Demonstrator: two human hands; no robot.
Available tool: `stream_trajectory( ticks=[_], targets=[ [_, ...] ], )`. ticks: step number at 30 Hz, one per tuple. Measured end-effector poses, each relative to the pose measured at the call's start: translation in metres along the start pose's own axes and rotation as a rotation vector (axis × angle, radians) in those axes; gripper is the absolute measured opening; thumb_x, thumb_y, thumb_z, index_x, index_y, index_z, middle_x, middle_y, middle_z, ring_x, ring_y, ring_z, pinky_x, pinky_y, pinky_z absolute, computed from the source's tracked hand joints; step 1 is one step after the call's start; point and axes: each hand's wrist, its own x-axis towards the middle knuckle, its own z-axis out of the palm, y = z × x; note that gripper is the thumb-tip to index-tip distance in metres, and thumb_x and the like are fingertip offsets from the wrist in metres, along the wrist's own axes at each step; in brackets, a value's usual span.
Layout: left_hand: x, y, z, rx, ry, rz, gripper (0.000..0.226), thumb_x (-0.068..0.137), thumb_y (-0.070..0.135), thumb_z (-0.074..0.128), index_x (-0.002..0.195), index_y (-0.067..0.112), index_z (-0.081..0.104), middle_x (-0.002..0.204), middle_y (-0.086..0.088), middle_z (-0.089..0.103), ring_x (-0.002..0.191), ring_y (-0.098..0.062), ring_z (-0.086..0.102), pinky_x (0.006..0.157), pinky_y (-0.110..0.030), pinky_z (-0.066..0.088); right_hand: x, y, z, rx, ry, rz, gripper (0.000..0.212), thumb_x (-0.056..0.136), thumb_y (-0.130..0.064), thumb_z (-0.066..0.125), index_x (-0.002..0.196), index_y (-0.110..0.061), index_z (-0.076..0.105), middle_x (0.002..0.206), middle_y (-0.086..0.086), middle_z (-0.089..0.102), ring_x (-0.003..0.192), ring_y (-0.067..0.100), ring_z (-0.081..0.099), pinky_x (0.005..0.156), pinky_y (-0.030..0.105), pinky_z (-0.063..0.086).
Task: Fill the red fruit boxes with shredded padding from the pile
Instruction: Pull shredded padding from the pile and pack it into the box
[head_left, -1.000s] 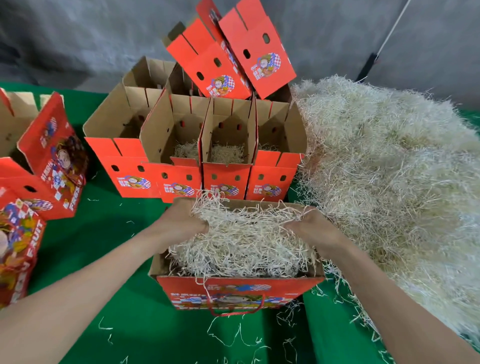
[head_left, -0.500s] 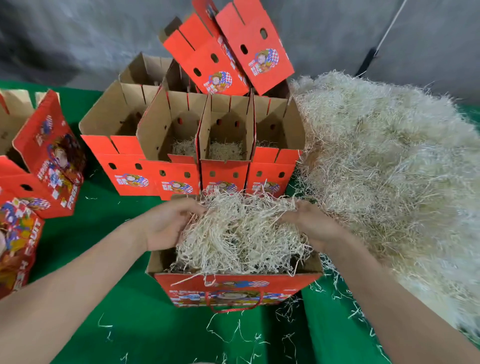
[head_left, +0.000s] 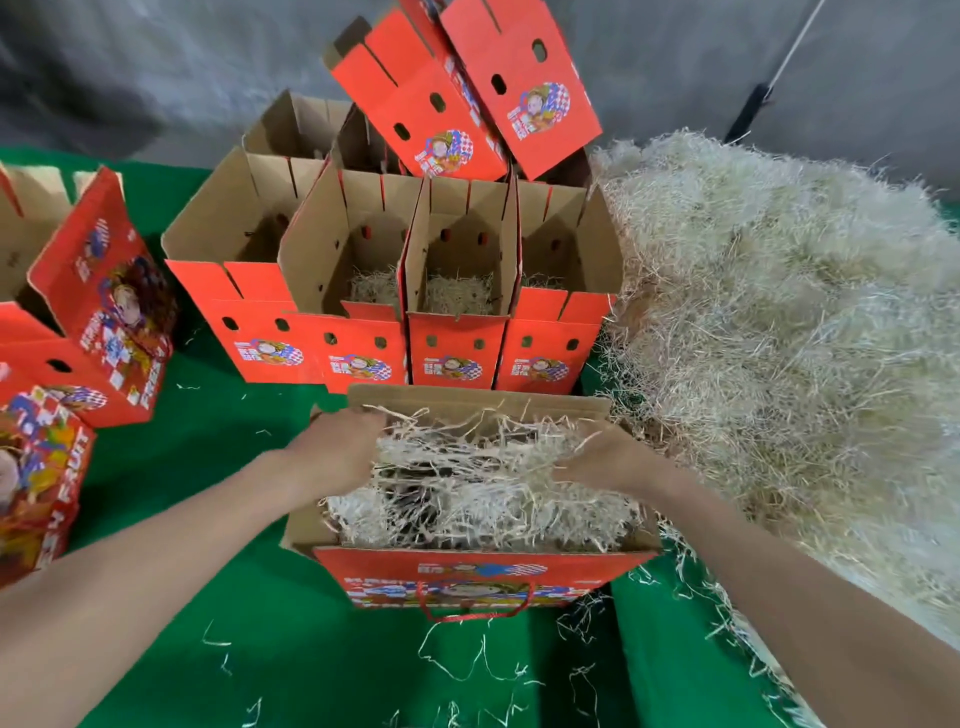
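One red box, mouth upward, long axis left-right, padding inside.

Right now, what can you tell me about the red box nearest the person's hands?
The red box is printed cardboard, brown inside, with a cartoon picture and red cord handle on its front. It stands open on the green table, beside the pile. Pale shredded padding lies inside; the left hand and right hand grip that padding.

The person shows two long arms and two hands. The left hand and the right hand are bare. Both arms are bare too, up to the picture's edge.
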Motion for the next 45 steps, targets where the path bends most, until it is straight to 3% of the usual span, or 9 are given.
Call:
stream_trajectory(
  ticks=[2, 8, 14, 20, 23, 27, 32, 39, 45],
  targets=[
    [0.002, -0.003, 0.0, 0.04, -0.042, 0.053, 0.035, 0.081, -0.01, 0.039, 0.111, 0.005, 0.052, 0.082, 0.0, 0.045, 0.073, -0.015, 0.049, 0.066, -0.026, 0.045, 0.0, 0.0, -0.002, -0.033, -0.096, 0.005, 0.049, 0.095, -0.039, 0.046, 0.136, -0.012, 0.044, 0.146, 0.008, 0.035, 0.132, 0.02, 0.036, 0.106, 0.029, 0.027],
    [0.018, 0.031, 0.001, -0.082, -0.2, 0.154, 0.035, 0.093, 0.017, 0.049, 0.125, 0.003, 0.045, 0.092, -0.005, 0.06, 0.068, -0.016, 0.056, 0.054, -0.028, 0.046, 0.04, -0.034, 0.025, 0.301, -0.193, -0.115, 0.041, 0.094, -0.032, 0.052, 0.128, -0.009, 0.046, 0.128, 0.004, 0.05, 0.111, 0.018, 0.051, 0.09, 0.023, 0.043],
    [0.018, 0.028, -0.007, 0.357, -0.304, 0.148, 0.041, 0.081, 0.045, 0.066, 0.098, 0.008, 0.058, 0.088, -0.003, 0.061, 0.076, -0.021, 0.057, 0.058, -0.03, 0.043, 0.076, -0.025, 0.041, -0.502, -0.236, -0.061, 0.018, 0.088, -0.01, 0.048, 0.071, -0.006, 0.05, 0.077, 0.006, 0.052, 0.057, 0.014, 0.043, 0.046, 0.019, 0.039],
    [0.02, 0.022, -0.016, 0.135, -0.271, 0.357, 0.022, 0.09, 0.019, 0.059, 0.111, 0.021, 0.064, 0.111, 0.002, 0.064, 0.098, -0.011, 0.059, 0.074, -0.022, 0.041, 0.065, -0.012, -0.003, -0.457, -0.286, -0.139, 0.033, 0.086, -0.03, 0.064, 0.1, 0.001, 0.062, 0.063, 0.006, 0.063, 0.042, 0.005, 0.058, 0.04, 0.016, 0.042],
    [0.033, 0.031, -0.007, 0.125, -0.501, 0.447, 0.03, 0.092, 0.005, 0.048, 0.115, 0.017, 0.062, 0.113, 0.0, 0.064, 0.079, 0.005, 0.055, 0.065, -0.012, 0.04, 0.067, -0.019, 0.003, -0.537, -0.455, -0.21, 0.02, 0.092, -0.02, 0.055, 0.09, -0.002, 0.063, 0.071, 0.007, 0.066, 0.056, 0.014, 0.065, 0.046, 0.022, 0.044],
    [0.058, 0.055, 0.026, 0.486, -0.717, 0.424, 0.027, 0.09, 0.003, 0.045, 0.114, -0.001, 0.056, 0.106, -0.015, 0.058, 0.079, -0.023, 0.051, 0.065, -0.033, 0.045, 0.091, -0.027, 0.036, -0.91, -0.632, -0.198, 0.017, 0.091, -0.005, 0.05, 0.098, 0.004, 0.062, 0.08, 0.005, 0.057, 0.07, 0.021, 0.055, 0.072, 0.033, 0.051],
    [0.073, 0.05, 0.07, 0.626, -0.984, 0.256, 0.051, 0.089, 0.027, 0.058, 0.135, 0.007, 0.047, 0.135, -0.013, 0.05, 0.12, -0.029, 0.051, 0.098, -0.038, 0.044, 0.112, -0.007, 0.074, -0.946, -0.74, -0.217, 0.026, 0.097, -0.01, 0.041, 0.116, 0.003, 0.052, 0.116, 0.016, 0.055, 0.1, 0.029, 0.056, 0.09, 0.037, 0.045],
    [0.084, 0.063, 0.064, 0.193, -0.504, 0.42, 0.014, 0.089, -0.002, 0.048, 0.095, 0.005, 0.058, 0.081, -0.003, 0.055, 0.064, -0.017, 0.048, 0.063, -0.028, 0.041, 0.125, -0.006, 0.084, -0.685, -0.442, -0.322, 0.036, 0.088, -0.003, 0.048, 0.124, -0.003, 0.054, 0.121, 0.015, 0.058, 0.105, 0.03, 0.057, 0.083, 0.034, 0.048],
    [0.082, 0.056, 0.088, 0.659, -0.83, 0.326, 0.042, 0.096, 0.012, 0.045, 0.136, 0.0, 0.042, 0.136, -0.016, 0.047, 0.119, -0.028, 0.05, 0.099, -0.034, 0.041, 0.116, 0.02, 0.101, -0.944, -0.683, -0.292, 0.036, 0.093, -0.012, 0.046, 0.128, -0.004, 0.05, 0.131, 0.013, 0.052, 0.115, 0.03, 0.051, 0.084, 0.036, 0.043]
  ],
)
